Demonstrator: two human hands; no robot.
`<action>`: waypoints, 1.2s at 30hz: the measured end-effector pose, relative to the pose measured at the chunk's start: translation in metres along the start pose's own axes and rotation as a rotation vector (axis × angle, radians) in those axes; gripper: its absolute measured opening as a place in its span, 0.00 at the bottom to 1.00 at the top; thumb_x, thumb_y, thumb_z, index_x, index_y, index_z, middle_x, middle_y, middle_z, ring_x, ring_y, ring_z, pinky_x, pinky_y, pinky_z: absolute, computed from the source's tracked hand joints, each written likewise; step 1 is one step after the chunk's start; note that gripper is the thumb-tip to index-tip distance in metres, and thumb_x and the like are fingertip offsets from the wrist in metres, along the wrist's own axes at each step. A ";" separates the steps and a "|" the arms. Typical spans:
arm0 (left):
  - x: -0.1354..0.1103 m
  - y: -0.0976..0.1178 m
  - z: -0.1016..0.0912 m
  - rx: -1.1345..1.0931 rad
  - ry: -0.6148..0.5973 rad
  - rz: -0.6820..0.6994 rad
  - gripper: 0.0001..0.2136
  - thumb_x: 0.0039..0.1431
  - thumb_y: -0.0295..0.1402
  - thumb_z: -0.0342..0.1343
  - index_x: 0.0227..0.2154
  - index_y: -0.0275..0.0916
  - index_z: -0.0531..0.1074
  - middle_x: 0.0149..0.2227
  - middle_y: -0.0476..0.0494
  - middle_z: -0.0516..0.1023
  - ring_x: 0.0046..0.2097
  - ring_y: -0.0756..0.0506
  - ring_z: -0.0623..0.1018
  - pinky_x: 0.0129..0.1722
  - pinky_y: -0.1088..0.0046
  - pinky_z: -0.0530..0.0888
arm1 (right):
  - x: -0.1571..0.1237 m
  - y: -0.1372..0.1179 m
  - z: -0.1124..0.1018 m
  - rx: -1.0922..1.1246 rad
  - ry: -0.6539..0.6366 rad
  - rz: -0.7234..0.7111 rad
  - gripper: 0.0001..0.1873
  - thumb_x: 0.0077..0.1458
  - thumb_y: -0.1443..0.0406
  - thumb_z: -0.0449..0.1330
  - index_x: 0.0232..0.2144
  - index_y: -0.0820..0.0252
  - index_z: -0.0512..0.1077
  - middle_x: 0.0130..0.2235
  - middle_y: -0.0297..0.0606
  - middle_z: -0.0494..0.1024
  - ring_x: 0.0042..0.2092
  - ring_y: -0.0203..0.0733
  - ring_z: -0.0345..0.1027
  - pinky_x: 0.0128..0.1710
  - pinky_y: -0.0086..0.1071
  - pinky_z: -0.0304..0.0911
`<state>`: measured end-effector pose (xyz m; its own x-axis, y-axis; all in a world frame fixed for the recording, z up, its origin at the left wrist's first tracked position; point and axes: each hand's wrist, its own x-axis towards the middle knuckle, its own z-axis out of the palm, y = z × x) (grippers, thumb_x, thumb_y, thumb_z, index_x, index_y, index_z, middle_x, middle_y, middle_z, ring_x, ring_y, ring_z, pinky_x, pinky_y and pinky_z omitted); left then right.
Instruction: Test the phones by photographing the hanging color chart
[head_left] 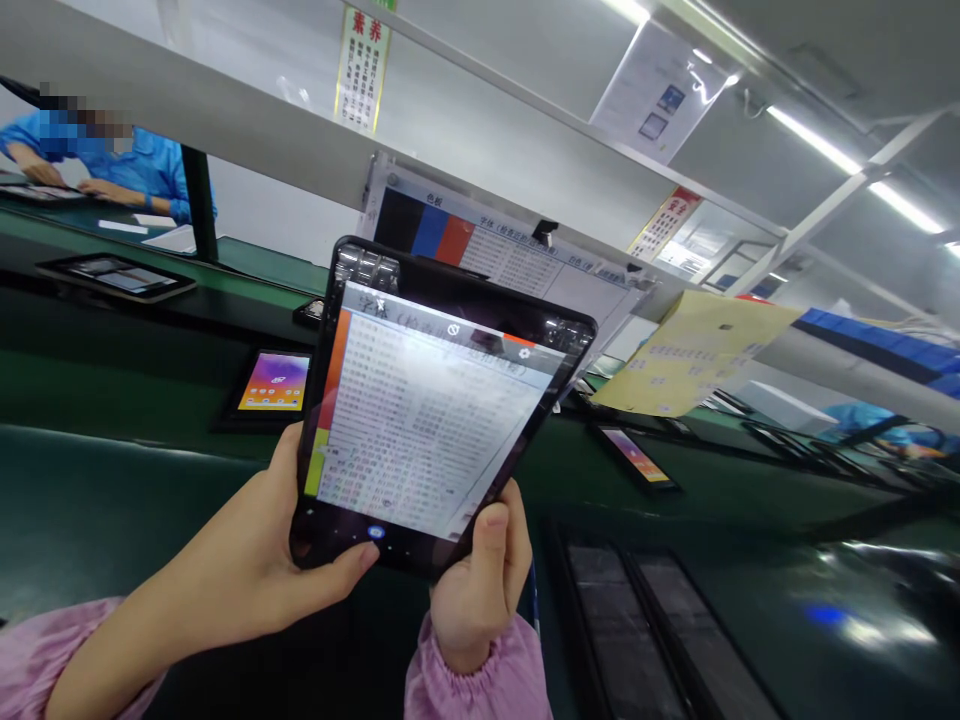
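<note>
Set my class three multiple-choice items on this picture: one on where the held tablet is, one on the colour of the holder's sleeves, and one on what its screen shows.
1. Where is the tablet?
A) Held up over the green-topped workbench
B) Lying flat on the bench
C) Clipped to the shelf

2. What colour are the holder's sleeves?
A) Blue
B) Pink
C) Green

3. What does the tablet's screen show?
A) Nothing, it is dark
B) A table of small text
C) One full-screen photograph

Answers:
1. A, because the left hand and the right hand grip its lower edges above the bench.
2. B, because gathered pink cuffs show at both wrists.
3. B, because rows of small characters fill it beside an orange and green strip.
</note>
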<state>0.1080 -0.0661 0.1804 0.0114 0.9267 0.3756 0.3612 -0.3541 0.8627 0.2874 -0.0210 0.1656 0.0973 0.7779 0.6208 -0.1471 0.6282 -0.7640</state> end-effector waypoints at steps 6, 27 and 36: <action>-0.001 -0.001 -0.001 0.027 0.009 0.009 0.35 0.61 0.42 0.64 0.64 0.54 0.49 0.52 0.44 0.75 0.53 0.38 0.80 0.50 0.63 0.82 | 0.001 0.000 0.001 -0.039 0.007 -0.036 0.21 0.75 0.54 0.50 0.46 0.58 0.80 0.37 0.41 0.79 0.38 0.47 0.72 0.38 0.41 0.68; -0.008 0.000 -0.012 0.050 -0.122 0.118 0.37 0.63 0.34 0.58 0.70 0.46 0.45 0.59 0.39 0.74 0.56 0.36 0.78 0.56 0.60 0.78 | -0.001 0.004 0.000 0.001 0.062 0.082 0.22 0.74 0.52 0.50 0.47 0.57 0.79 0.40 0.44 0.80 0.42 0.52 0.77 0.38 0.43 0.75; -0.011 0.002 -0.015 -0.094 -0.014 0.037 0.26 0.70 0.39 0.48 0.68 0.38 0.61 0.62 0.39 0.74 0.64 0.36 0.72 0.62 0.58 0.73 | 0.003 -0.001 -0.002 0.062 0.043 0.129 0.19 0.72 0.54 0.53 0.42 0.58 0.79 0.35 0.42 0.79 0.37 0.49 0.75 0.35 0.40 0.72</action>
<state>0.0947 -0.0786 0.1836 0.0364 0.9140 0.4040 0.2708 -0.3982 0.8764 0.2895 -0.0195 0.1683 0.1159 0.8528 0.5091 -0.2213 0.5219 -0.8238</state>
